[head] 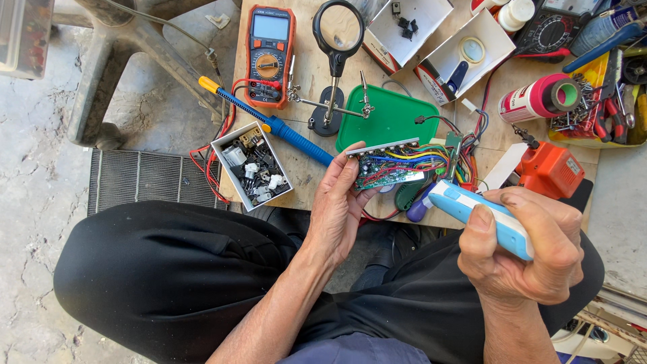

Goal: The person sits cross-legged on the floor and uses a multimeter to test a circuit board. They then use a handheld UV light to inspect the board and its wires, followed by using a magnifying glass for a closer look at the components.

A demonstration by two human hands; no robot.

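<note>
Both hands [340, 205] [522, 246] raised, fingers curled

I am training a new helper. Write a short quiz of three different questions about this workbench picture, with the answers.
1. True or false: the left hand holds the circuit board.
2. Which colour is the tool in the right hand? A) red B) light blue and white C) black
3. Fill in: the magnifier stands beside the green ____.

Key: 1 true; 2 B; 3 tray.
</note>
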